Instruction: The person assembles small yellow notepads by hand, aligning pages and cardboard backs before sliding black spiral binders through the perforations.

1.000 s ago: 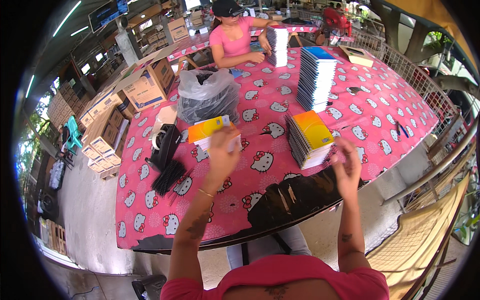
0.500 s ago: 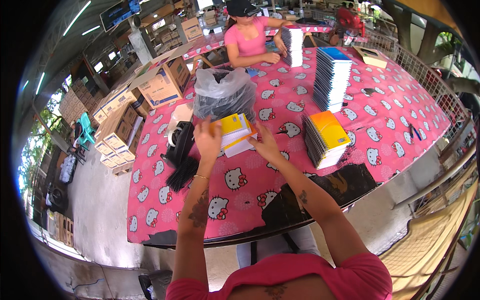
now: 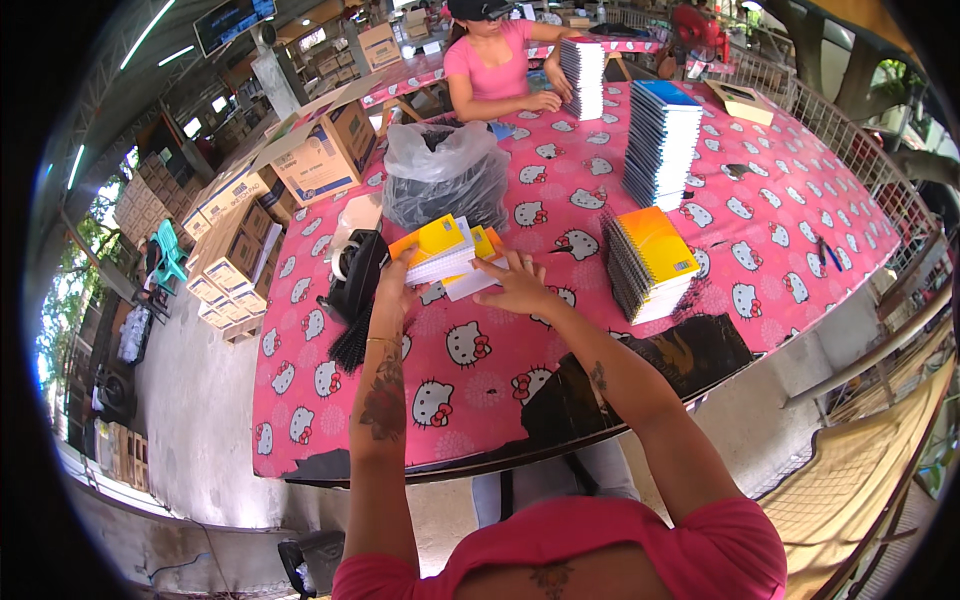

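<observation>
Two small notebooks with yellow-orange covers lie fanned over each other near the table's middle: one notebook [image 3: 437, 237] on the left, the other notebook [image 3: 484, 246] partly hidden under it at the right. Their white pages show toward me. My left hand [image 3: 395, 287] is closed on the left notebook's edge. At the right notebook's near edge, my right hand [image 3: 520, 286] grips with thumb and forefinger, its other fingers loosely bent. Right of that hand stands a stack of yellow-orange spiral notebooks [image 3: 652, 262].
Beyond my hands sits a plastic bag [image 3: 447, 180] of dark contents. A black tape dispenser [image 3: 362, 272] and black spiral coils [image 3: 350, 345] lie left. A tall blue notebook stack [image 3: 661, 145] stands right. Across the pink table [image 3: 470, 400], a co-worker [image 3: 500, 75] touches another stack [image 3: 583, 80].
My hands and the notebooks have shifted slightly left. The notebooks are now fanned wider, and my right hand has come in over the right one. The co-worker stays at the far stack.
</observation>
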`<state>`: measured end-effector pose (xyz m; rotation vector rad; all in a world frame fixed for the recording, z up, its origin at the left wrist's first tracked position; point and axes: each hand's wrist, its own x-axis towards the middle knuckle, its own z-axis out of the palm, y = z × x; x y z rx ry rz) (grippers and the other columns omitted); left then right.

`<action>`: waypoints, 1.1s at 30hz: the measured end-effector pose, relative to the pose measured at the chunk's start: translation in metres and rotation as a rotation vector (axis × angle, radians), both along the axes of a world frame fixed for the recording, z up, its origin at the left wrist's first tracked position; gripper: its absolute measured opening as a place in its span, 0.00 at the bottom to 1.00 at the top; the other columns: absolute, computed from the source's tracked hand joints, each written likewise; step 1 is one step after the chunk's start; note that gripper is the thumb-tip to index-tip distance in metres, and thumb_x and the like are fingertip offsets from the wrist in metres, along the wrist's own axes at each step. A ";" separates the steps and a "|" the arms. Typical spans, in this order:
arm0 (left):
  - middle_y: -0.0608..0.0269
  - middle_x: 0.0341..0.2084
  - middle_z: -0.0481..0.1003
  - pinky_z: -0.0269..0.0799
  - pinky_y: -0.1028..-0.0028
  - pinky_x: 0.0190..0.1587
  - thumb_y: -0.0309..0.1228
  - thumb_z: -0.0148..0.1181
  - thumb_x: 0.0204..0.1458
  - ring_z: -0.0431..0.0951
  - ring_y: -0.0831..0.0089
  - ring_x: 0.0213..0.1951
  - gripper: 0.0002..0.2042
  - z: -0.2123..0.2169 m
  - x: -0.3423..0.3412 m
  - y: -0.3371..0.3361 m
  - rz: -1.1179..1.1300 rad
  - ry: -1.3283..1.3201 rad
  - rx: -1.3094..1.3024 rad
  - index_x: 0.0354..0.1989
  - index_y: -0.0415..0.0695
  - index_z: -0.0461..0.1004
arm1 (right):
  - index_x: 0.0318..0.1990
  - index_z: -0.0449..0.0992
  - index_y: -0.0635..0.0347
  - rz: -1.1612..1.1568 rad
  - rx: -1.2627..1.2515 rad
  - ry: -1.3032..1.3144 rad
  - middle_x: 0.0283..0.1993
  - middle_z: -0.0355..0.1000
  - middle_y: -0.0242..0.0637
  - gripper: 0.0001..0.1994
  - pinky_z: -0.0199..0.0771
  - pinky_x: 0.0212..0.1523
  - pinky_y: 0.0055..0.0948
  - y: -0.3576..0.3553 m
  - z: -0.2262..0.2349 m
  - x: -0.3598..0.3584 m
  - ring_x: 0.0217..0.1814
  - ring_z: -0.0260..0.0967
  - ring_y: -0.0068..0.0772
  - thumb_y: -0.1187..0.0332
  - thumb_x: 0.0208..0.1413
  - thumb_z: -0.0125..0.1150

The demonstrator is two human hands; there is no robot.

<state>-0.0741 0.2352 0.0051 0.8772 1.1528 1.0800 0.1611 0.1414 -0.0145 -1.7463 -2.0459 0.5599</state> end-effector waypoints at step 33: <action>0.60 0.58 0.67 0.67 0.71 0.61 0.12 0.61 0.50 0.68 0.70 0.60 0.45 -0.061 0.045 -0.187 -0.339 -0.090 0.372 0.74 0.49 0.43 | 0.75 0.34 0.61 0.078 0.150 0.385 0.64 0.63 0.54 0.54 0.58 0.68 0.43 -0.107 -0.069 0.041 0.69 0.58 0.53 0.64 0.49 0.70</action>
